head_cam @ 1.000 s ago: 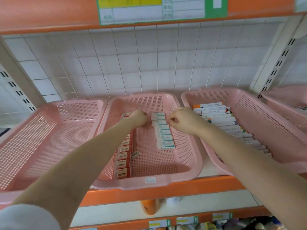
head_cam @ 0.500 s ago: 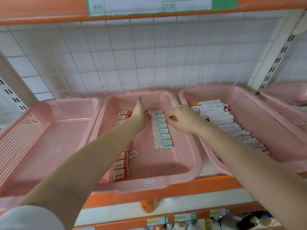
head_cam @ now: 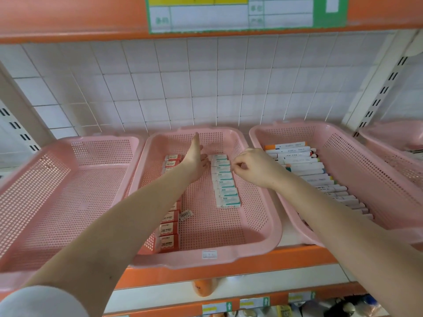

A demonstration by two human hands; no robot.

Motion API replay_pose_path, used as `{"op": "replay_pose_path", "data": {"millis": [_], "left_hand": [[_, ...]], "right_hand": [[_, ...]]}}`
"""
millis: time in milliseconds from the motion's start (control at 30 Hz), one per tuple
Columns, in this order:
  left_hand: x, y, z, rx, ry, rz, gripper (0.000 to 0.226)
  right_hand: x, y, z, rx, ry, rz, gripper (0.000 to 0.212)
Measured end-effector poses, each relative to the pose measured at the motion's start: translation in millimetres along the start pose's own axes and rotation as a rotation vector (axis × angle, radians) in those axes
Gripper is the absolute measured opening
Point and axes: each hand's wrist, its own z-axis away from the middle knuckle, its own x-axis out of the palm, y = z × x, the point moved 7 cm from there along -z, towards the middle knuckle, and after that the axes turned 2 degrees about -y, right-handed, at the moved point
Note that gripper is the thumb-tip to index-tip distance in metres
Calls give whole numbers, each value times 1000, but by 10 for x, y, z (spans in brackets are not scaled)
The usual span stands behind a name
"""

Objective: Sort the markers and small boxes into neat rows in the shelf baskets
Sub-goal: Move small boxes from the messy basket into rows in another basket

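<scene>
Left hand (head_cam: 196, 162), grip apart and fingers straight, is touching about eight white boxes (head_cam: 225, 183) lying in a row in the middle basket (head_cam: 174, 261); right hand (head_cam: 256, 168) is curling opposite, its grip impossible to judge. Red boxes (head_cam: 168, 229) reading "2B" are lining the left wall; markers (head_cam: 304, 167) are lying in the right basket (head_cam: 357, 161).

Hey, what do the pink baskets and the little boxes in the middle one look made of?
Pink baskets: moulded plastic, slightly glossy; regular grid of holes and rounded rims. Little boxes: probably printed cardboard, smooth; crisp edges and flat printed faces, though thin plastic can't be excluded.
</scene>
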Motion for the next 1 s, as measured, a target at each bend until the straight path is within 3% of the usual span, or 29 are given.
{"op": "replay_pose_path", "data": {"millis": [233, 367, 500, 700, 833, 1000], "left_hand": [[286, 532, 242, 286, -69, -431, 66], [784, 654, 381, 481, -131, -778, 53], [1625, 513, 412, 626, -228, -796, 26], [3172, -126, 405, 715, -513, -931, 27], [4096, -442, 417, 798, -664, -1012, 27], [4906, -870, 334, 716, -753, -1113, 28]], "right_hand": [[-274, -2, 37, 89, -23, -311, 21], [-592, 199, 227, 58, 7, -149, 19], [-1072, 876, 828, 153, 60, 69, 24], [-1737, 2261, 2179, 559, 235, 39, 22], [-1944, 2923, 2862, 738, 154, 155, 30], [-1975, 3534, 3321, 789, -27, 188, 38]]}}
